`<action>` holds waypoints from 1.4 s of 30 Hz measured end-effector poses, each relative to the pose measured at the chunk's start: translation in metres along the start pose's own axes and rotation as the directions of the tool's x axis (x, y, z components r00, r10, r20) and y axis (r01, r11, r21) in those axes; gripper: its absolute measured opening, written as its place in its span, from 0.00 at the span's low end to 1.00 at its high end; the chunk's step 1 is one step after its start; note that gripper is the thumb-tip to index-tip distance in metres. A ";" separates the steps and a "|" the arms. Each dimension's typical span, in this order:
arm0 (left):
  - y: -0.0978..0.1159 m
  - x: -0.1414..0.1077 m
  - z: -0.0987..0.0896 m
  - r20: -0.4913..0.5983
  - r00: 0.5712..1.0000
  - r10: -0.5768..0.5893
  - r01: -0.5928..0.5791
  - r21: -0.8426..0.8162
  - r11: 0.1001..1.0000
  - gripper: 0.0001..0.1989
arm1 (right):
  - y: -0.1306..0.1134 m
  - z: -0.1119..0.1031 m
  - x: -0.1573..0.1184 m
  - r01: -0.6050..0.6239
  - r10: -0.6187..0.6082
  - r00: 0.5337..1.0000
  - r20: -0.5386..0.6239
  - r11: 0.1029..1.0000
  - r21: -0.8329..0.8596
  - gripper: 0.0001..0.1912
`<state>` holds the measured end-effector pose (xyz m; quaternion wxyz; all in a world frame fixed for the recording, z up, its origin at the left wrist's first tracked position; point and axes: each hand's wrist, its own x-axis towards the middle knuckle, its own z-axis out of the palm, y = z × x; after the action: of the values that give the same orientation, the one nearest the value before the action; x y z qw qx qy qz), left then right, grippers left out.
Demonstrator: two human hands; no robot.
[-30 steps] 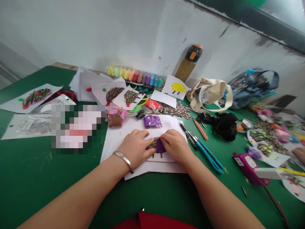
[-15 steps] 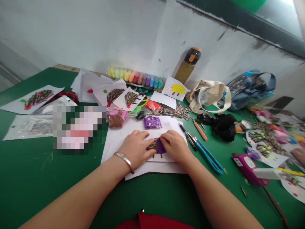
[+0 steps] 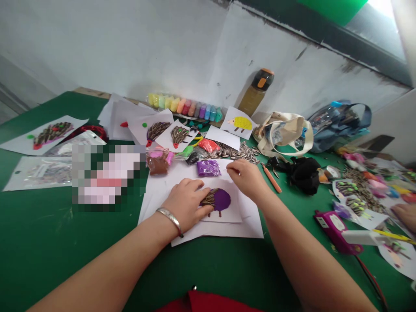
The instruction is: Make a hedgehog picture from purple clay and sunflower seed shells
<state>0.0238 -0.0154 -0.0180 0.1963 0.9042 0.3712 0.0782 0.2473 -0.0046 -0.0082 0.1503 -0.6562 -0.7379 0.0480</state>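
Observation:
My left hand (image 3: 186, 203) lies with spread fingers on a small white sheet (image 3: 232, 214), holding nothing. Beside its fingertips is a purple clay oval (image 3: 222, 199) with brown legs; striped sunflower seeds (image 3: 209, 197) cover the left part. My right hand (image 3: 245, 177) is raised above the upper right of the papers, its fingers curled together; whether anything small is between them is hidden. Just left of it sits a packet of purple clay (image 3: 208, 168). Beyond it lies a heap of sunflower seeds (image 3: 238, 151).
Clay packets (image 3: 159, 161) and finished seed hedgehog pictures (image 3: 178, 135) lie behind the papers. A bottle (image 3: 256, 91) and a cloth bag (image 3: 284, 130) stand near the wall. At right are an orange tool (image 3: 271, 178), a magenta device (image 3: 338, 232) and another person's hand (image 3: 404, 214).
My right hand has lifted off the purple clay and moved up and right, uncovering the oval. It now covers the pens and blue tool. My left hand has stayed in place.

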 end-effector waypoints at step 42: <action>-0.001 -0.001 -0.001 0.010 1.000 -0.014 0.014 -0.036 0.999 0.18 | -0.029 0.023 0.085 0.246 -0.191 0.955 0.228 0.938 -0.244 0.14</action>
<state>0.0223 -0.0157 -0.0174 0.2147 0.8982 0.3753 0.0790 0.2051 0.0780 -0.0089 -0.0114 -0.5760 -0.8174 -0.0038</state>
